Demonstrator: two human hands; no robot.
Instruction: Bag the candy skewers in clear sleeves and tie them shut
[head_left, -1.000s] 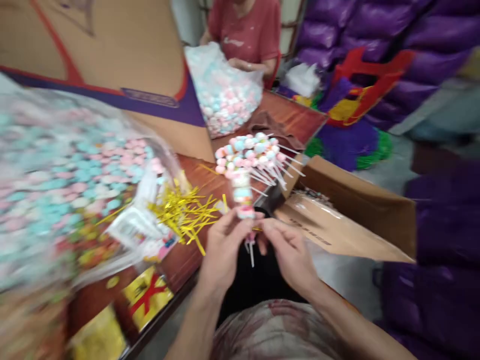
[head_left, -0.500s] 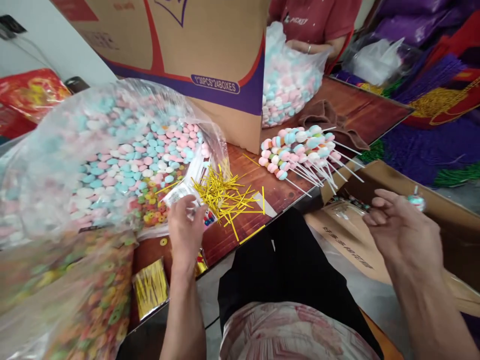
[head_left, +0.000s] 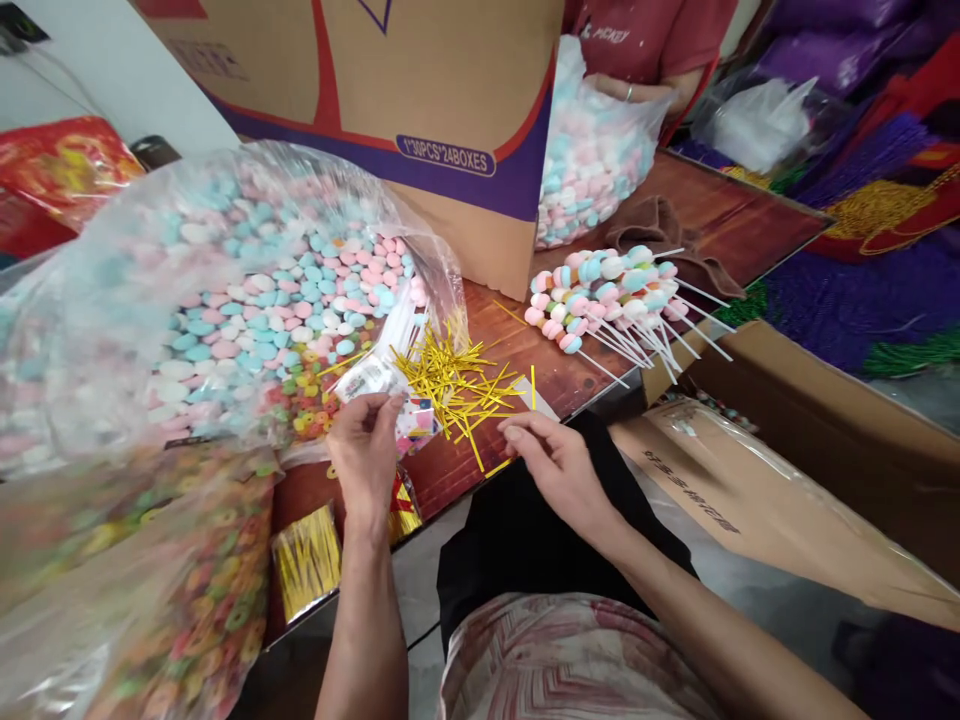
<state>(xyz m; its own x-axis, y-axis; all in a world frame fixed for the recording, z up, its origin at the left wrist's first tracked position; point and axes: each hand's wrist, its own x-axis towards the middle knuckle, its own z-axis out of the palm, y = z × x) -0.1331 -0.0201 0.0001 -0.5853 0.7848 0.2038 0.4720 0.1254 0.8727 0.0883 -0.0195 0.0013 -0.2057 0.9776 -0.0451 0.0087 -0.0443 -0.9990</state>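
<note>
My left hand (head_left: 365, 452) is at the pile of clear printed plastic bags (head_left: 417, 420), thumb and forefinger pinched on the edge of one. My right hand (head_left: 559, 465) hovers over the table's front edge, fingers loosely bent and apart, with nothing visible in them. Between and beyond my hands lies a loose heap of gold twist ties (head_left: 450, 380). White sticks (head_left: 399, 328) lie behind the bags. To the right, finished-looking skewers of pink, blue and white marshmallows with ring gummies (head_left: 600, 290) rest in a bunch, sticks over the edge.
A large bag of marshmallows (head_left: 262, 290) and a bag of ring gummies (head_left: 202, 590) fill the left. A tall carton (head_left: 450, 100) stands behind. An open carton (head_left: 690, 480) sits low at right. Across the table, a person in a red shirt (head_left: 645, 40) is beside another marshmallow bag (head_left: 592, 170).
My right hand has swung left from above the open carton, where a wrapped marshmallow piece was in the air, to the table edge. My left hand has closed onto a plastic bag.
</note>
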